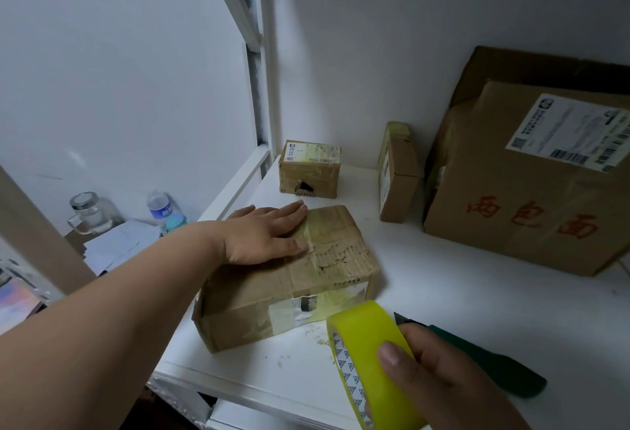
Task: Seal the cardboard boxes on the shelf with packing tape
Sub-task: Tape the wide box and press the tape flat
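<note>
Your left hand lies flat with straight fingers on the worn cardboard box on the white shelf. Your right hand grips the yellow tape roll, just in front of this box; a green cutter lies behind this hand.

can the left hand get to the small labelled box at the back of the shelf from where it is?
Probably yes. The left hand lies flat on the near box, and the small box stands just beyond its fingertips across bare shelf. Nothing stands between them.
</note>
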`<state>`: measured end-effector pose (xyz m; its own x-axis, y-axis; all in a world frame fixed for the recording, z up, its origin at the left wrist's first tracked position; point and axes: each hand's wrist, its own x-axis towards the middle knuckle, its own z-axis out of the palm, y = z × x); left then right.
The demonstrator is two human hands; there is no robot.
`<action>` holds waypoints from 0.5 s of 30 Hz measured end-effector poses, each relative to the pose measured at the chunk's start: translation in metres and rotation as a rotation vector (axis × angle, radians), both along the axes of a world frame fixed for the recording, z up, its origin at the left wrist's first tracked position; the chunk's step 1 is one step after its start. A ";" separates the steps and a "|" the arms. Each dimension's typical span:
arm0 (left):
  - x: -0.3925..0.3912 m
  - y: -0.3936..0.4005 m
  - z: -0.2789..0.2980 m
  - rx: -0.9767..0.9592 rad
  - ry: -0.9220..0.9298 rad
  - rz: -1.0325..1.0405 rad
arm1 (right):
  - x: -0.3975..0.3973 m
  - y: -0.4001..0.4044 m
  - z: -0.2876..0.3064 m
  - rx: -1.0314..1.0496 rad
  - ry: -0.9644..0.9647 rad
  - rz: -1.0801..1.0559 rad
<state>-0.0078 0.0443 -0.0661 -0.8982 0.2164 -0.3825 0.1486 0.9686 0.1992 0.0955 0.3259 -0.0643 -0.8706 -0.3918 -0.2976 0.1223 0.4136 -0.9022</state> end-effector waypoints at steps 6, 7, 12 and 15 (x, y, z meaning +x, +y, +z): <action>0.003 0.004 -0.004 -0.032 0.080 0.028 | -0.002 -0.004 -0.010 -0.030 -0.065 -0.025; 0.005 0.006 -0.005 -0.045 0.093 0.038 | -0.001 -0.005 -0.015 -0.018 -0.068 -0.034; 0.018 0.026 -0.018 -0.073 0.466 -0.057 | -0.007 -0.008 -0.032 0.069 -0.047 -0.090; 0.024 0.032 -0.022 0.061 0.377 -0.123 | -0.009 -0.012 -0.029 0.055 -0.071 -0.085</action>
<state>0.0158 0.0766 -0.0882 -0.9391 0.3434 -0.0144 0.3365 0.9271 0.1650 0.0865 0.3142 -0.0929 -0.8758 -0.2992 -0.3789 0.2218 0.4477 -0.8662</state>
